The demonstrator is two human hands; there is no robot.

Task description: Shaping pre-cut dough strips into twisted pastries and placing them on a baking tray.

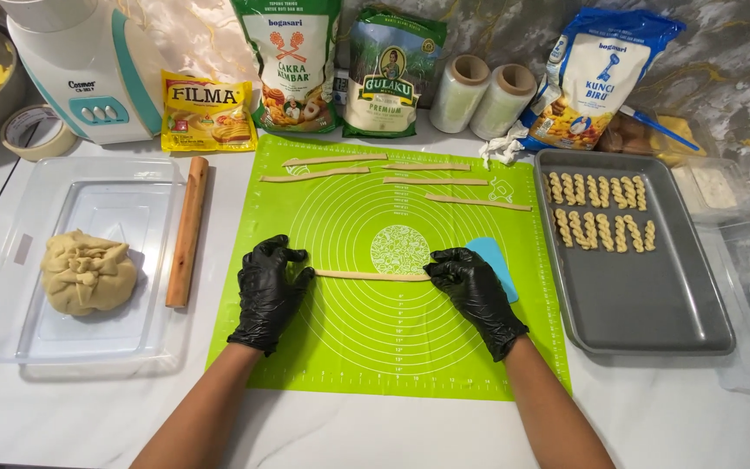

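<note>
Dough strip (371,275): lies flat on the green baking mat (323,347), just below the mat's printed centre disc, directly ahead of me.
Long axis: runs left to right across my view, nearly level, square to my forearms.
Left hand (269,291): my gloved fingers are curled over the strip's left end, pinching it against the mat.
Right hand (472,288): my gloved fingertips press on the strip's right end; a blue scraper (496,260) lies partly under this hand.
Nearer hand: neither; each holds one end, and the middle span lies bare between them.
Spare strips (384,172): lie well apart, at the mat's far edge.
Tray (644,304): stands to my right and holds twisted pieces (601,213).
</note>
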